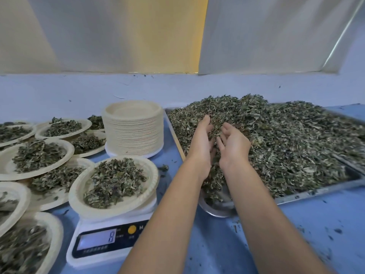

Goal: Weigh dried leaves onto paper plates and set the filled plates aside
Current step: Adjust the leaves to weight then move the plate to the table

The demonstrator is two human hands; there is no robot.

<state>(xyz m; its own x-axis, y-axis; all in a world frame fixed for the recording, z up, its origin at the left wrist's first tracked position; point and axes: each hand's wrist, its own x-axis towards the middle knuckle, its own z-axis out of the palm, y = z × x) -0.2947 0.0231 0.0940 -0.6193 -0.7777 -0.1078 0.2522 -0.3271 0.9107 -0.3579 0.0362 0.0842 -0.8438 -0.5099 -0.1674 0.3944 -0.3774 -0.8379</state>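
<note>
Both hands are in the heap of dried leaves (286, 139) on the metal tray (325, 191), right half of the tabletop (296, 234).
- Left hand (201, 139): fingers extended, tips pushed into the heap, palm turned toward the other hand.
- Right hand (234, 143): palm up and inward, fingers loosely cupped.
- The two hands sit close together but slightly apart, with loose leaves lying between the palms. Neither is clamped on anything.

The leaves fill the tray, highest toward the far side.

Left of the forearms, a white digital scale (110, 240) stands near the front edge. Its lit display shows 8. A paper plate (76, 196) heaped with leaves rests on it, tilted down toward the left.

Just beyond the scale, beside the tray's left rim, is a tall stack of empty plates (134, 135).

Filled plates (7, 167) crowd the far-left area, overlapping one another.

Leaf crumbs lie scattered on the blue surface at near right.
</note>
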